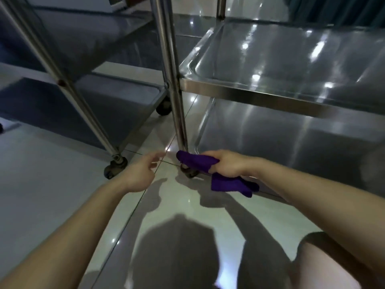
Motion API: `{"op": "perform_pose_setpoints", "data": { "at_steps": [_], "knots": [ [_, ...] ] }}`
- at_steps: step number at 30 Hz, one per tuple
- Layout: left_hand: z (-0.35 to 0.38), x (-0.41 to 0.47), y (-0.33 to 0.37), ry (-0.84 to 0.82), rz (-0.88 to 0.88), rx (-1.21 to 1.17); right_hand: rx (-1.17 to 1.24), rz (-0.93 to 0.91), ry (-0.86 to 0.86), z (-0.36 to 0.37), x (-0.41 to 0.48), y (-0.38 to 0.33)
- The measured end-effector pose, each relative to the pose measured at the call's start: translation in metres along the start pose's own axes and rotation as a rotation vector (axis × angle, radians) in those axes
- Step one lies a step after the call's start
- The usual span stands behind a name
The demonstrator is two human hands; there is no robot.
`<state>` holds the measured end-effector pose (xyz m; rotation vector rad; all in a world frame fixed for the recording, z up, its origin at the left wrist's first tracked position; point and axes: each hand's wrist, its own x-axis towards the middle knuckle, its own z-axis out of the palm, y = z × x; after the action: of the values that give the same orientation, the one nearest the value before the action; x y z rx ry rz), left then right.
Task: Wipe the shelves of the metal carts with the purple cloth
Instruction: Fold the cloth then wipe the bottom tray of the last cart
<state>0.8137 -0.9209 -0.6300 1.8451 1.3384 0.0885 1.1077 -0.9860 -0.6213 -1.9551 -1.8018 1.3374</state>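
My right hand [228, 163] grips the purple cloth [198, 161] low down, at the foot of the right metal cart's front-left leg [179, 113]. One end of the cloth touches the leg base above the caster; the other end hangs below my hand. My left hand [143, 170] hovers open just left of it, fingers apart, holding nothing. The right cart's middle shelf [281, 59] and bottom shelf [281, 138] are shiny steel. A second cart's shelves [116, 101] stand to the left.
Both carts rest on black casters [114, 168] on a glossy light tiled floor [52, 195]. The left cart's slanted leg [68, 86] crosses the view. My knee [325, 265] shows at the bottom right. A dark curtain [337, 9] hangs behind.
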Motion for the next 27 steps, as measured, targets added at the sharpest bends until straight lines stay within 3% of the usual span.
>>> {"op": "perform_pose_setpoints", "data": {
  "at_steps": [5,10,12,15,19,23,27],
  "knots": [
    [-0.017,-0.023,0.015,-0.072,0.151,-0.259,0.609,-0.071,-0.082,0.023,-0.022,-0.032],
    [-0.033,-0.025,0.052,-0.053,0.165,-0.478,0.833,-0.121,-0.14,0.019,-0.026,-0.04],
    [-0.033,-0.025,0.055,0.001,0.185,-0.436,0.749,-0.148,-0.112,0.018,-0.025,-0.041],
    [-0.033,-0.018,0.058,0.091,0.192,-0.377,0.43,-0.088,0.037,0.021,-0.016,-0.037],
    [-0.037,-0.019,0.063,0.171,0.129,-0.309,0.29,-0.102,0.102,0.033,-0.007,-0.041],
    [-0.038,-0.045,0.052,0.191,-0.023,-0.3,0.394,-0.023,0.186,0.065,-0.01,-0.039],
    [-0.039,-0.077,0.051,0.202,-0.192,-0.393,0.48,0.237,0.243,0.095,-0.03,-0.048]
  ]
}}
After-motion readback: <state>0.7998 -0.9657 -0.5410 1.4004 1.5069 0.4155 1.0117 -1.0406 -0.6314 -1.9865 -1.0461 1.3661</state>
